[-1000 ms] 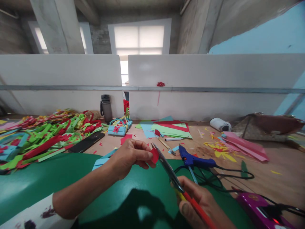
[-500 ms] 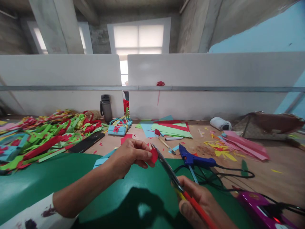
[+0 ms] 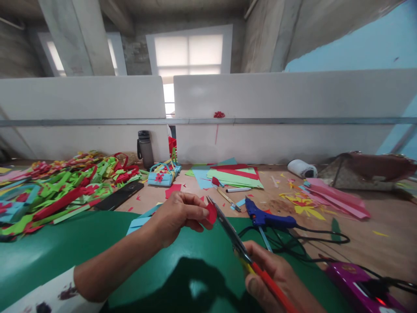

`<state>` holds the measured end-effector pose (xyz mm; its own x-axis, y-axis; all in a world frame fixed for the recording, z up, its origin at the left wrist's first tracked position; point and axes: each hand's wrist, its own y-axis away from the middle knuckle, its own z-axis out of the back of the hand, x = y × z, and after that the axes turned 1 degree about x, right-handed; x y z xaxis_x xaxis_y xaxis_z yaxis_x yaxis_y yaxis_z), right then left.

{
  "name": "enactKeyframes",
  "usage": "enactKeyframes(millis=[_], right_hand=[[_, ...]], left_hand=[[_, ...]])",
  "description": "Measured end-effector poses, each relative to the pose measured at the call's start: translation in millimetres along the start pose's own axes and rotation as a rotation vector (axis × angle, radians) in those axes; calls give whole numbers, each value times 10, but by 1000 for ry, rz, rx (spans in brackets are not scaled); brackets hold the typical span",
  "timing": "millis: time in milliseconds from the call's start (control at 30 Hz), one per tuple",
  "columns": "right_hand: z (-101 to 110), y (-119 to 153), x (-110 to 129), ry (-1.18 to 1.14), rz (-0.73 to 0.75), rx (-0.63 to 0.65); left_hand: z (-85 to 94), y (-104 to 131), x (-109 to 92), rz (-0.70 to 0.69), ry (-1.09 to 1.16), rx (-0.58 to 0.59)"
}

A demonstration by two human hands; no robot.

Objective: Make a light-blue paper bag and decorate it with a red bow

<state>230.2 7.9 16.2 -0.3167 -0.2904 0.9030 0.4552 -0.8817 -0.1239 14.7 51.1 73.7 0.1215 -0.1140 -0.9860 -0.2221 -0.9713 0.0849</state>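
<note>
Ideally, the left hand (image 3: 184, 212), pinching the red piece (image 3: 212, 213) above the green surface (image 3: 74, 234), should turn it slowly at the tips of the scissors (image 3: 233, 233) gripped in the right hand (image 3: 270, 270), favouring small snips.

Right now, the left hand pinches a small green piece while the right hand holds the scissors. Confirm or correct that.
The small piece is red, not green, as the head view shows. The left hand pinches it while the right hand holds the scissors.
</note>
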Motion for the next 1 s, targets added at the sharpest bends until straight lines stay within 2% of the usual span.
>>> enactKeyframes(millis=[1000], right_hand=[[-6, 6, 21, 41, 4, -15]], left_hand=[[-36, -2, 71, 45, 149, 5]])
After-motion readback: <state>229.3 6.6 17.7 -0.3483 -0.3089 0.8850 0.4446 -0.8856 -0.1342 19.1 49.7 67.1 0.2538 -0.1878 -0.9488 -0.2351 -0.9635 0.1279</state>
